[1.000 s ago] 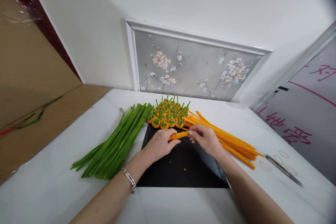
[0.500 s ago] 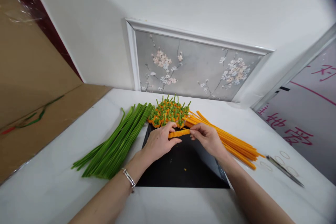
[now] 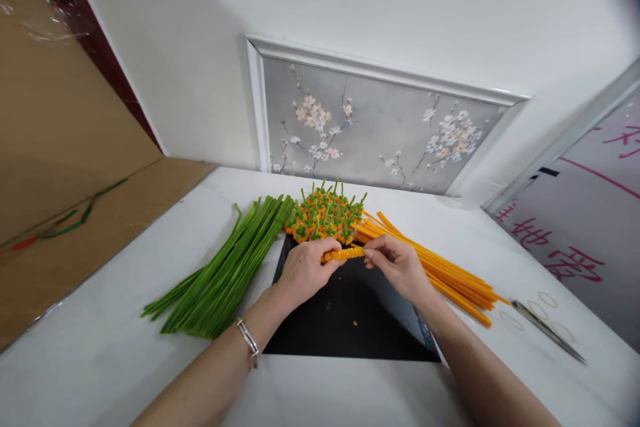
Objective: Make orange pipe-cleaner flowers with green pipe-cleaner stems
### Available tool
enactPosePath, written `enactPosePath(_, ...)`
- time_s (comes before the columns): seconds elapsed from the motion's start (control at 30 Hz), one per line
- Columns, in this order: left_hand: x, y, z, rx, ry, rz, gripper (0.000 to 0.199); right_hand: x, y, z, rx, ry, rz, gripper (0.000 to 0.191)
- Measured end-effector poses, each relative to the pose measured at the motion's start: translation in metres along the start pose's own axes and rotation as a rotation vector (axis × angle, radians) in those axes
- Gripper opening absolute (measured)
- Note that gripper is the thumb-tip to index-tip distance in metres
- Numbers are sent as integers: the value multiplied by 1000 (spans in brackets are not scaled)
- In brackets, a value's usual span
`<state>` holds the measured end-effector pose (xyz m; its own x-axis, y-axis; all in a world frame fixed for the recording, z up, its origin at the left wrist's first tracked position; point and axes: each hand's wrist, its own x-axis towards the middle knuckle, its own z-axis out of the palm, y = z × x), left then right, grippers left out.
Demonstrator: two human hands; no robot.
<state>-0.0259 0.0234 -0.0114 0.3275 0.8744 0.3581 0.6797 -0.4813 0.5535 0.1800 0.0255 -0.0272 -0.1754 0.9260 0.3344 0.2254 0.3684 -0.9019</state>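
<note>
An orange pipe cleaner (image 3: 344, 254), coiled into a short ridged strip, stretches between my two hands above a black mat (image 3: 345, 320). My left hand (image 3: 307, 271) is closed round its left end, thumb below. With thumb and fingertips, my right hand (image 3: 395, 267) pinches the right end. Just behind the hands sits a cluster of small orange pieces with green tops and stems (image 3: 327, 213). A bundle of green pipe cleaners (image 3: 225, 273) lies left of the mat. Straight orange pipe cleaners (image 3: 440, 267) lie to the right, partly behind my right hand.
Tweezers or slim scissors (image 3: 547, 330) lie at the right beside several pale rings (image 3: 537, 310). The white table (image 3: 100, 380) meets a wall with a framed blossom panel (image 3: 380, 120). Cardboard (image 3: 75, 120) stands at the left, and a board with red writing (image 3: 575, 233) at the right.
My left thumb and fingers have closed in on the coiled orange strip. The whole view has shifted slightly, and both hands stay at nearly the same spot over the mat.
</note>
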Motion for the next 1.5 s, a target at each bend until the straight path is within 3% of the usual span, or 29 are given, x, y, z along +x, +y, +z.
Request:
enactPosePath(0.4,-2,4,-1,16,-3,12,10,0,-2,1,-19,14,-19,26)
enactPosePath(0.53,0,5,-3,18,-58,-10,22,0,-1,0,-13,25,-7,26)
enactPosePath(0.97,-2,-3,-1,95,-3,72,12,-1,-2,3,-7,-2,-8,24)
enactPosePath(1.1,-1,-3,-2,114,-47,82,12,-1,1,1,-21,0,-2,23)
enactPosePath(1.23,0,0,-5,54,-68,33,35,-1,3,0,-32,1,-6,23)
enactPosePath(1.33,0,0,-5,40,-81,37,17,-1,3,1,-32,-8,1,23)
enactPosePath(1.5,-1,-1,-2,43,3,52,7,-2,3,4,-26,-7,6,22)
